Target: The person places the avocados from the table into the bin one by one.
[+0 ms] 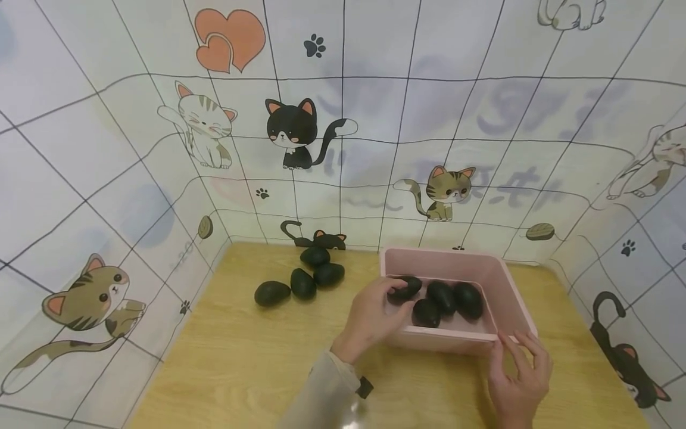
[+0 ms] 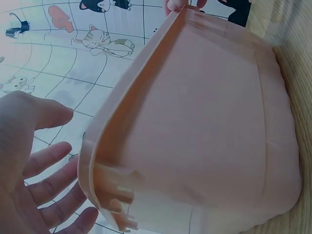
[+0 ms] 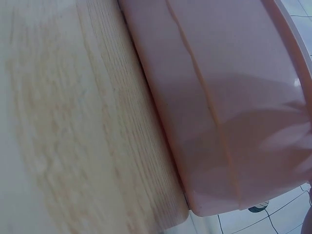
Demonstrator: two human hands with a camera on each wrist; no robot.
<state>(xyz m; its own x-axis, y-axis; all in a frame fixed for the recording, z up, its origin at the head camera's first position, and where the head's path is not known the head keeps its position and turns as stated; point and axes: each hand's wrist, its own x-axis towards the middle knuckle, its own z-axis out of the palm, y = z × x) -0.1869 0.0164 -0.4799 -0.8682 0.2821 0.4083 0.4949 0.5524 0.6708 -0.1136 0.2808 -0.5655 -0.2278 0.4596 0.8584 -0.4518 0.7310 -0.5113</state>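
Note:
A pink plastic bin stands on the wooden table, with several dark green avocados lying inside. My left hand reaches over its near left rim. In the head view its fingertips are at an avocado at the bin's left; the left wrist view shows the left hand with spread fingers and no avocado between them. My right hand pinches the near right rim between thumb and fingers. The right wrist view shows mostly the outer wall of the bin.
Several more avocados lie in a group on the table, left of the bin. White tiled walls with cat drawings close off the back and both sides. A small black object is beside the left sleeve.

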